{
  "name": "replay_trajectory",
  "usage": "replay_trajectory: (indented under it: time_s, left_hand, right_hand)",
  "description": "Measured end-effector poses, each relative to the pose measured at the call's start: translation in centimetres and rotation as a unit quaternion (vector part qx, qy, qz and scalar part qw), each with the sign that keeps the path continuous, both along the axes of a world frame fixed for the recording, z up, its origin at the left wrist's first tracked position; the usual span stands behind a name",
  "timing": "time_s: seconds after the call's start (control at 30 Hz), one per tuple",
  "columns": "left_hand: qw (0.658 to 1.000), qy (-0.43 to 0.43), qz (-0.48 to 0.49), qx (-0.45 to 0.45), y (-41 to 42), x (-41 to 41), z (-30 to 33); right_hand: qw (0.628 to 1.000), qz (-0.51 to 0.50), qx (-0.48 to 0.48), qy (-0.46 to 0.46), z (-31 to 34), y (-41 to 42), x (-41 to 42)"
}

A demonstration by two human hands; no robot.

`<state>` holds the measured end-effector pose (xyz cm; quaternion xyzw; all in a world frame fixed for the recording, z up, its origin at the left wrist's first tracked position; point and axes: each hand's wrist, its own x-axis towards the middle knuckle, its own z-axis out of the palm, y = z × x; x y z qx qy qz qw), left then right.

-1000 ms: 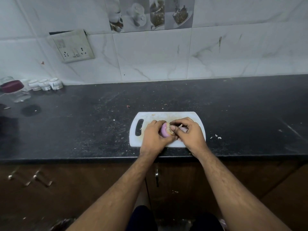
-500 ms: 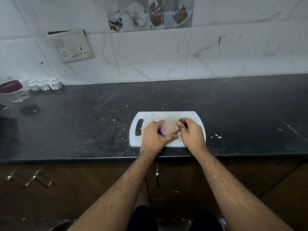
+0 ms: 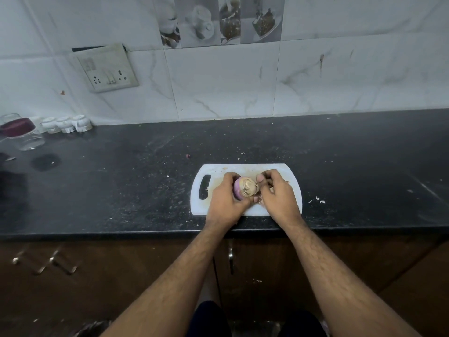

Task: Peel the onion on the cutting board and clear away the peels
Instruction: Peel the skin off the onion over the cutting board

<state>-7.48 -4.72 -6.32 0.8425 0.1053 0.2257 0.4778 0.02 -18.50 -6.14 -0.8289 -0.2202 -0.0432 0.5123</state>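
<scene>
While the onion (image 3: 244, 190) is gripped over the middle of the board (image 3: 243, 170), its papery tan end is turned toward the camera and slightly to 3 o'clock, purple flank at 9 o'clock. It is held by the left hand (image 3: 224, 203), fingers curled round it. A strip of skin at its 3 o'clock side is pinched by the right hand (image 3: 279, 199). Loose peel bits (image 3: 319, 200) are seen just off the board's 3 o'clock edge. No writing can be read. Bare counter (image 3: 364, 166) is left on every side; its front edge lies just beyond the board at 6 o'clock.
</scene>
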Motion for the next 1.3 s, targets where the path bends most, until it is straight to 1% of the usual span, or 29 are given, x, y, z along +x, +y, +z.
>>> replay_trajectory:
  time_s: [0.1,0.27,0.37,0.57,0.67,0.73,0.87,0.93,1.03,1.13,1.3]
  left_hand:
    - [1.000,-0.007,-0.010,-0.022,0.3,-0.1,-0.1]
    - [0.998,0.000,-0.042,-0.041,0.5,-0.4,0.2]
    - [0.999,0.003,-0.047,-0.025,0.5,-0.4,0.3]
    - [0.998,0.012,-0.056,-0.027,0.4,-0.3,0.5]
    - [0.997,0.015,-0.065,-0.041,0.3,-0.5,0.6]
    - [0.996,0.012,-0.067,-0.062,0.3,-0.7,0.6]
    - [0.994,0.012,-0.059,-0.096,0.3,-0.9,0.8]
    - [0.994,0.009,-0.063,-0.085,0.3,-0.8,0.9]
    - [0.995,0.000,-0.065,-0.072,0.3,-0.8,0.9]
    - [0.995,0.007,-0.063,-0.076,0.3,-0.7,0.6]
    - [0.998,0.009,-0.055,-0.036,0.8,-0.1,0.0]
  right_hand:
    - [0.999,0.032,-0.013,0.005,0.2,0.0,0.0]
    - [1.000,0.019,0.010,0.007,0.1,-0.2,0.0]
    - [0.999,0.016,-0.034,-0.004,0.2,-0.1,-0.1]
    - [0.994,-0.043,-0.098,-0.015,0.0,0.5,0.2]
    - [0.994,-0.082,-0.072,0.005,0.0,0.6,0.4]
    - [0.994,-0.101,-0.048,0.000,-0.1,0.5,0.6]
    - [0.998,-0.048,-0.017,-0.036,-0.4,0.4,0.6]
    - [0.999,-0.019,-0.008,-0.042,-0.2,0.3,0.4]
    - [0.999,0.020,0.016,-0.023,0.2,0.2,-0.1]
    - [0.999,0.034,-0.006,-0.024,0.2,0.2,-0.3]
    - [0.998,0.025,-0.034,-0.053,0.5,0.0,-0.7]
